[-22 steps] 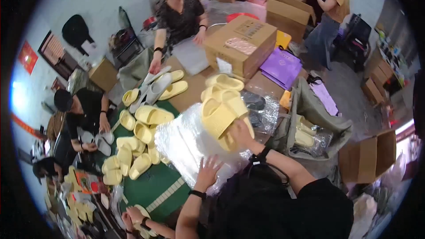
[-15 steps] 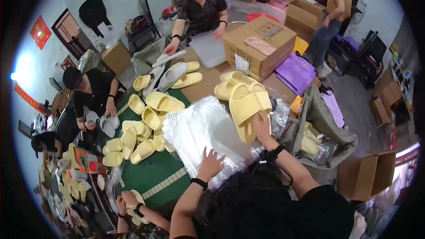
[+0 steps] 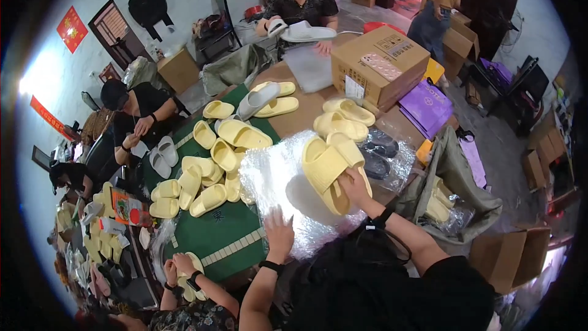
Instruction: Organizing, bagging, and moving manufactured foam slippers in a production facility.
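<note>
Slippers (image 3: 323,167), a yellow pair, are pinched in the grip of the right hand (image 3: 356,189), mid-frame, over shiny bubble wrap (image 3: 268,170). They point up and left from that grip, long and slanting. The left hand (image 3: 279,233), fingers spread, is farther off, lower left.

Yellow slippers (image 3: 323,170): matt, foam-like plastic, smooth over most of their surface. From my remote station I read the clear sheet (image 3: 265,171) beneath as bubble-textured plastic, glossy and crinkled, throwing back a white glare. Dark slippers (image 3: 381,143): dull, inside a shiny plastic wrapper (image 3: 401,170). Carton (image 3: 367,83): matt brown cardboard. Sack (image 3: 481,213): coarse, creased cloth. Table (image 3: 196,236): smooth green top, its material uncertain to me. Purple bags (image 3: 425,109): smooth, lightly sheened.
</note>
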### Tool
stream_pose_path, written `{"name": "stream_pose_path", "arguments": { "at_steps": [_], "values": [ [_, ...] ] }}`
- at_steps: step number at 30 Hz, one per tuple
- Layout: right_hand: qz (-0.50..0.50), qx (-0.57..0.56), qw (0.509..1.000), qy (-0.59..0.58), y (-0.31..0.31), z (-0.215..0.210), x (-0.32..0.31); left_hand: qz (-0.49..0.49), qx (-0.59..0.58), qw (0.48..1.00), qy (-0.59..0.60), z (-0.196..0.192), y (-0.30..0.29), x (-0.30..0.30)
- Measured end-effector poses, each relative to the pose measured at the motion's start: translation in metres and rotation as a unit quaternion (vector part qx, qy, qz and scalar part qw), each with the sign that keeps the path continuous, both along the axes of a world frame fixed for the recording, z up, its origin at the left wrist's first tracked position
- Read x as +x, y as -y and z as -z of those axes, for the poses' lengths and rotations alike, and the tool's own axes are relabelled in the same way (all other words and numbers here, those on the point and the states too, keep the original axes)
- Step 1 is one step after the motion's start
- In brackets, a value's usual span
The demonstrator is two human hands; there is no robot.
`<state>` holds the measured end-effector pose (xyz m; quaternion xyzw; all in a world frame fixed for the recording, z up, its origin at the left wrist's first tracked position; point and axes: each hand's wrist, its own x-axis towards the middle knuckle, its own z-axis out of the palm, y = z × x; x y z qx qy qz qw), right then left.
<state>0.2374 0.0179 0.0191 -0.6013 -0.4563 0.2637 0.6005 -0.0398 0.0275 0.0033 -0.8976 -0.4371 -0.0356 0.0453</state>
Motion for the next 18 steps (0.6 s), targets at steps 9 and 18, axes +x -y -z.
{"name": "stream_pose_path", "arguments": {
  "at_steps": [9,18],
  "values": [
    [-0.333,-0.212,0.919,0.009,0.004,-0.025,-0.004,0.115,-0.118,0.986,0.036,0.042,0.015,0.014],
    [-0.247,-0.179,0.943,-0.137,0.019,-0.023,0.012,0.070,-0.142,0.970,0.184,0.071,-0.020,0.034]
  ]
}}
